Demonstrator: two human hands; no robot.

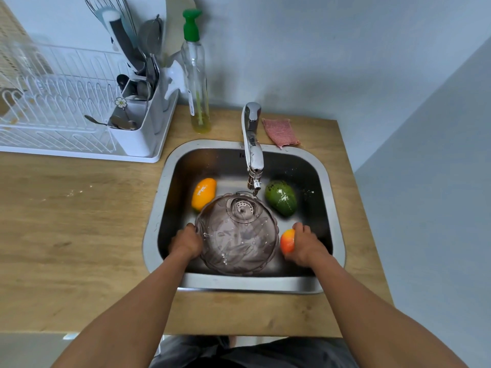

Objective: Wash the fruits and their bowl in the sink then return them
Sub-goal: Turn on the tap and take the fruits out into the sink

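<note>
- Three fruits sit in the sink (337,235) with the bowl (236,237): our right hand (305,245) has its fingers curled around the red-orange fruit (287,241), which shows on the inner side of those fingers, toward the bowl.
- Our left hand (187,243) grips the bowl's left rim, fingers closed on the edge with the thumb side over it; the clear, patterned bowl lies just to the right of those fingers, tilted toward us, over the drain.
- The faucet (253,155) spout ends just beyond the bowl's far rim; we cannot tell whether water is running, though droplets cling to the bowl.
- The orange-yellow fruit (203,193) lies beyond the left fingers, long axis running away from us and leaning slightly right, touching or nearly touching the bowl's far-left rim.
- The green fruit (281,198) lies beyond the right fingers, long axis slanting from far-left to near-right, apart from the bowl.
- We judge the right hand the nearer one for the green fruit, the left for the orange-yellow one.
- Room is tight: the bowl fills the basin's middle, and the right hand works between bowl and right wall. The countertop (79,221) left of the sink offers open space for setting things back.
</note>
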